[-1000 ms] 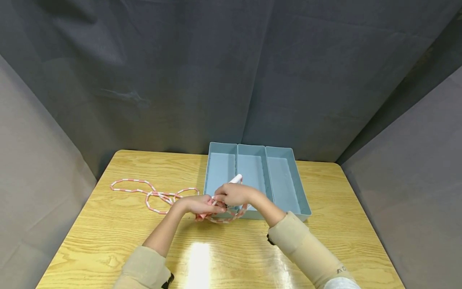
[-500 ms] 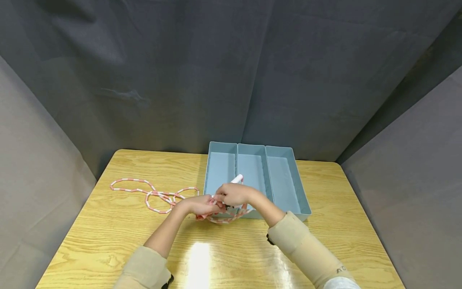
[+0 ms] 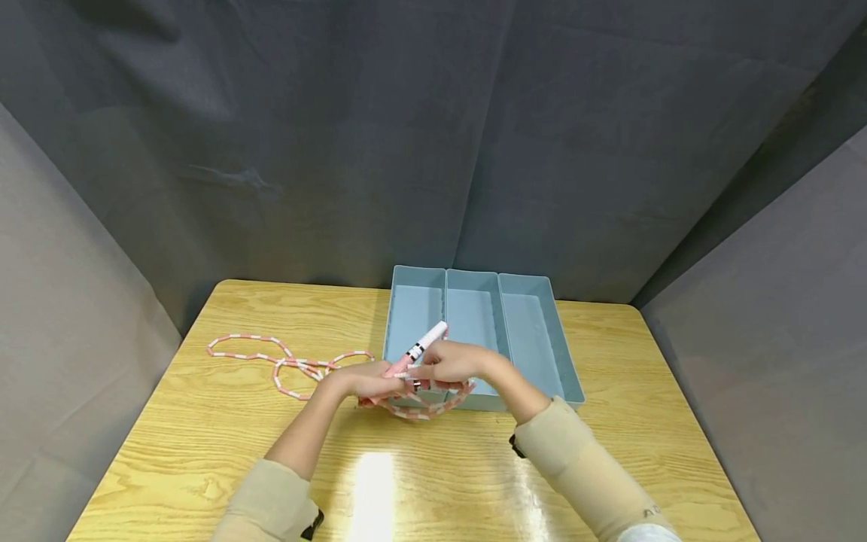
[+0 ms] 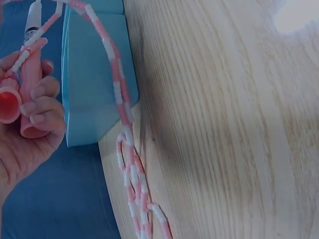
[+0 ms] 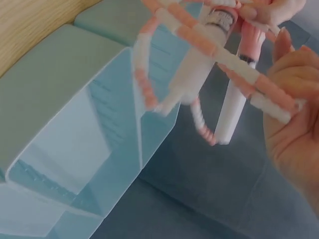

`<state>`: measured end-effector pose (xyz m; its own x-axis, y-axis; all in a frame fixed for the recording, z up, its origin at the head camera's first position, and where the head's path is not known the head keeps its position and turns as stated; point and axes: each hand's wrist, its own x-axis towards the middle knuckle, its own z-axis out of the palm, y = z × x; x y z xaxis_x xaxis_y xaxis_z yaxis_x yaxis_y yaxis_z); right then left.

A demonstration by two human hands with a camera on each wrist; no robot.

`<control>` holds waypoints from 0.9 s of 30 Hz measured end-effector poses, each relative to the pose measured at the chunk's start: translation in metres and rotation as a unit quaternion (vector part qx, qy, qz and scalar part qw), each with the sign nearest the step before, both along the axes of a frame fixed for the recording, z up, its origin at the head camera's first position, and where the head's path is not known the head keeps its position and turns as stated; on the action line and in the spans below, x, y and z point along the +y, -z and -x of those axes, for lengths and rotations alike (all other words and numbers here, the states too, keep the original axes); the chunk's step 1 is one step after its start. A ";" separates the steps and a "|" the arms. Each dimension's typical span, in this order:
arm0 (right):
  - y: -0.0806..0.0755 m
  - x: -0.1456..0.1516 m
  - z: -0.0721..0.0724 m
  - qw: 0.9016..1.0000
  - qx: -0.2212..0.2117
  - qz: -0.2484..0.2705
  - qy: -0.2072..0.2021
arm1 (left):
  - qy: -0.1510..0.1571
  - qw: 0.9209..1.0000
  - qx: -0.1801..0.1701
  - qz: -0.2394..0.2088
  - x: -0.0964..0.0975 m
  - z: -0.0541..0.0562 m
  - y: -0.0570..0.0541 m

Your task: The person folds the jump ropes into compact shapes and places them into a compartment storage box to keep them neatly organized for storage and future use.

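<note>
Winding step: the work in hand looks like gathering the skipping rope (image 4: 117, 89) against its paired handles (image 5: 202, 62); plenty lies unwound, so I judge it only partway.
Next pull: this probably calls for the left hand (image 3: 369, 379) to steady the handles while the right hand (image 3: 452, 361) draws the strand snugly across them; the loose loops could snag.
Beaded cord: pink and white tubular segments alternate along it; a strand crosses the pink grips, though whether it goes fully round them I cannot tell.
Handles: two, each with a pink grip, black-and-white banding and a long white end; the left wrist view shows the pink ends flared and hollow. In the head view one tilts toward between one and two o'clock, the other is mostly hidden.
Rope's place: the handles are up between the hands; one bight hangs at six o'clock below them, and loose loops lie on the table (image 3: 609, 376) at ten o'clock from the left hand.
Left fingers: curled around the pink grips.
Right fingers: pinching the beaded strand; their exact contact is partly hidden.
Blue tray: the three-compartment tray (image 3: 537, 342) stands around two o'clock from the hands, behind the hanging bight.
</note>
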<state>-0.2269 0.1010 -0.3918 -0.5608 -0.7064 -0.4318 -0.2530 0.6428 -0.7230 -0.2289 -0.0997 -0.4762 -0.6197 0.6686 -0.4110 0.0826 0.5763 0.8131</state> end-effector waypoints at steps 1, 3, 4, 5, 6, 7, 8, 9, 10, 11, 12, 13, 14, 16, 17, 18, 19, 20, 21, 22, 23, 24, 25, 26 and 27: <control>0.000 0.002 0.000 1.000 -0.013 0.004 0.002 | 0.000 1.000 -0.007 -0.003 -0.002 0.001 0.000; 0.000 0.006 0.001 0.999 -0.040 0.006 0.007 | -0.002 1.000 -0.019 -0.011 -0.005 0.001 0.000; 0.001 0.008 0.001 0.999 -0.047 0.004 0.005 | 0.001 1.000 -0.020 -0.013 -0.006 0.002 0.000; 0.001 0.010 0.001 0.999 -0.051 0.003 0.002 | 0.002 1.000 -0.020 -0.015 -0.007 0.002 0.000; 0.001 0.012 0.001 0.998 -0.056 0.004 -0.003 | 0.004 1.000 -0.020 -0.016 -0.007 0.003 -0.001; 0.001 0.014 0.002 0.998 -0.063 0.005 -0.009 | 0.004 1.000 -0.021 -0.017 -0.007 0.003 -0.001; 0.001 0.015 0.002 0.997 -0.070 0.005 -0.017 | 0.002 1.000 -0.023 -0.017 -0.008 0.003 -0.002; 0.001 0.017 0.003 0.997 -0.076 0.005 -0.026 | -0.004 1.000 -0.021 -0.013 -0.009 0.003 -0.003; 0.001 0.019 0.004 0.996 -0.080 0.006 -0.033 | -0.010 1.000 -0.018 -0.007 -0.010 0.003 -0.003; 0.001 0.021 0.004 0.995 -0.087 0.008 -0.040 | -0.018 1.000 -0.018 -0.001 -0.011 0.002 -0.004; 0.000 0.022 0.005 0.995 -0.094 0.008 -0.045 | -0.025 0.999 -0.020 0.002 -0.012 0.002 -0.004; 0.000 0.024 0.006 0.994 -0.096 0.007 -0.051 | -0.031 0.999 -0.021 0.007 -0.013 0.002 -0.004; -0.001 0.026 0.007 0.994 -0.097 0.005 -0.055 | -0.035 0.999 -0.024 0.007 -0.014 0.002 -0.004; -0.002 0.030 0.008 0.993 -0.098 0.001 -0.061 | -0.036 0.999 -0.036 0.000 -0.016 0.003 -0.004; -0.003 0.032 0.009 0.993 -0.100 0.000 -0.063 | -0.031 0.999 -0.043 -0.007 -0.016 0.004 -0.004; -0.004 0.034 0.009 0.993 -0.099 -0.004 -0.066 | -0.026 0.998 -0.051 -0.015 -0.017 0.004 -0.005; -0.004 0.036 0.009 0.993 -0.099 -0.007 -0.067 | -0.022 0.998 -0.055 -0.022 -0.017 0.004 -0.005; -0.005 0.038 0.010 0.992 -0.103 -0.011 -0.065 | -0.017 0.997 -0.062 -0.031 -0.018 0.004 -0.006; -0.005 0.039 0.010 0.992 -0.104 -0.015 -0.067 | -0.013 0.997 -0.065 -0.036 -0.019 0.004 -0.007; -0.006 0.041 0.010 0.992 -0.104 -0.016 -0.068 | -0.011 0.997 -0.066 -0.039 -0.020 0.004 -0.008; -0.006 0.043 0.010 0.992 -0.102 -0.017 -0.069 | -0.007 0.997 -0.069 -0.041 -0.021 0.004 -0.009; -0.007 0.044 0.011 0.993 -0.098 -0.016 -0.068 | -0.006 0.996 -0.074 -0.043 -0.022 0.004 -0.010; -0.007 0.046 0.011 0.993 -0.092 -0.014 -0.067 | -0.005 0.996 -0.077 -0.046 -0.022 0.004 -0.011; -0.007 0.048 0.011 0.994 -0.082 -0.011 -0.067 | -0.002 0.996 -0.080 -0.045 -0.023 0.003 -0.012; -0.008 0.049 0.012 0.995 -0.071 -0.007 -0.067 | -0.001 0.996 -0.082 -0.042 -0.022 0.003 -0.013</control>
